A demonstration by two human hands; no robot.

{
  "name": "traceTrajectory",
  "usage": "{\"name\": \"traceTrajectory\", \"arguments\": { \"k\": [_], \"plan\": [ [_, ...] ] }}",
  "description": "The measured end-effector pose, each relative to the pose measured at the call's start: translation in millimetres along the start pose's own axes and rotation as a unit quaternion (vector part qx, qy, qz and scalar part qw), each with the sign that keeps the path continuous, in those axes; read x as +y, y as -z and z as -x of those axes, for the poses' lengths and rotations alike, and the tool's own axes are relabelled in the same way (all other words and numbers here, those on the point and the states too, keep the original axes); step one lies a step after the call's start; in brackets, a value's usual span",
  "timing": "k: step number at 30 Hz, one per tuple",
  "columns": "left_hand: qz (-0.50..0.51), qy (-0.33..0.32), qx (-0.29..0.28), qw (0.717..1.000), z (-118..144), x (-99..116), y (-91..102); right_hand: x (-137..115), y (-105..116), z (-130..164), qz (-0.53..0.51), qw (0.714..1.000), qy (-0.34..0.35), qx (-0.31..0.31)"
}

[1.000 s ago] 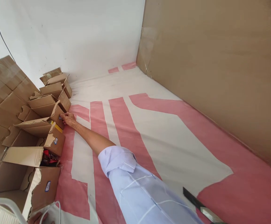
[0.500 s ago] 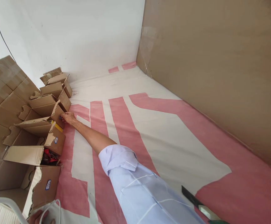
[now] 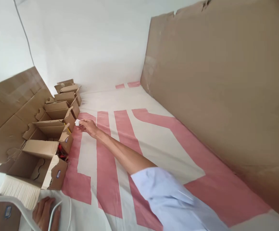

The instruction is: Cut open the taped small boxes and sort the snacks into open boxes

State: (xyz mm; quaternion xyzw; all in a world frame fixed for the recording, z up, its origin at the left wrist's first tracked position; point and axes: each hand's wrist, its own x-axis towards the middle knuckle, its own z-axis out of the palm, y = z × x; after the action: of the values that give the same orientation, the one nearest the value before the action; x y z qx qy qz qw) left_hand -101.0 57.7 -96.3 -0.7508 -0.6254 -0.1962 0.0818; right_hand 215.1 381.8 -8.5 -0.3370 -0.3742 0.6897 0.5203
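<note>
right hand (image 3: 88, 125): small white scrap (image 3: 77, 122) pinched in fingertips, beside open corrugated boxes (image 3: 55, 123) | left hand (image 3: 45, 216): laid flat, loosely open, on cloth (image 3: 154, 134) below boxes, thin white cord (image 3: 68, 211) touched

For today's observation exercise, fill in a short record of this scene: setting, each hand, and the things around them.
Setting: white cloth with pink shapes, cardboard sheet standing on the right
Right hand: stretched out, pinching a small white piece beside the open cardboard boxes
Left hand: resting low by a white cable
Box contents: red items show in one box
</note>
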Motion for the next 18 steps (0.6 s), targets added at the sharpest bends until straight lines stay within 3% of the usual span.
{"name": "traceTrajectory", "arguments": {
  "k": [5, 10, 12, 14, 16, 18],
  "plan": [
    [0.024, 0.021, 0.036, 0.999, -1, 19, 4.8, -29, -14, 107, 0.039, 0.985, 0.055, -0.156],
    [0.182, 0.070, -0.008, 0.981, -15, 57, 33.3, -36, -39, 210, 0.111, 0.961, 0.058, -0.248],
    [0.297, 0.111, -0.018, 0.948, -23, 79, 55.9, -35, -47, 243, 0.149, 0.952, 0.045, -0.263],
    [0.440, 0.129, -0.042, 0.888, -32, 103, 82.0, -32, -53, 268, 0.177, 0.946, 0.035, -0.270],
    [0.546, 0.108, -0.071, 0.828, -38, 125, 106.3, -27, -58, 287, 0.195, 0.943, 0.025, -0.267],
    [0.596, 0.075, -0.091, 0.794, -43, 141, 123.6, -21, -61, 302, 0.218, 0.941, 0.023, -0.256]
  ]
}}
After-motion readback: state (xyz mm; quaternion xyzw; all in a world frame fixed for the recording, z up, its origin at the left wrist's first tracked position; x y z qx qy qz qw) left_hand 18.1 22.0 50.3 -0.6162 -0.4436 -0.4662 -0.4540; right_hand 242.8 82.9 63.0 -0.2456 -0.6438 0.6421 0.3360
